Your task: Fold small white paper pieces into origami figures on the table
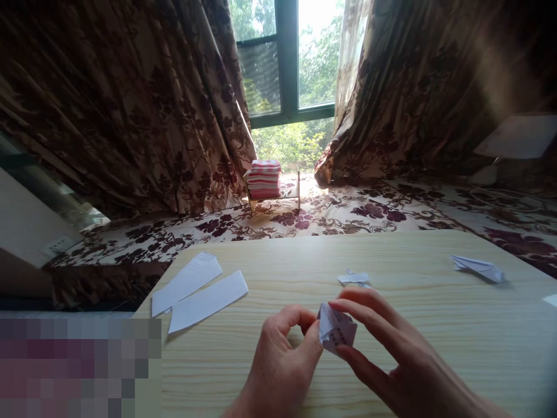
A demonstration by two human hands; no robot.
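Observation:
A small piece of folded paper (337, 329), white with some dark print on one face, is held just above the table between both hands. My left hand (285, 354) pinches its left edge between thumb and forefinger. From the other side, my right hand (391, 342) grips it, the forefinger at the top edge and the thumb at the lower right. Just beyond the fingers lies another small folded paper piece (354, 278), partly hidden by my right hand.
On the light wooden table (287, 261) two white paper strips (209, 301) lie at the left. A folded paper shape (478, 268) rests at the far right. Behind, a small stand holds folded pink striped cloths (264, 179) on the flowered covering. A lamp (517, 136) stands at the right.

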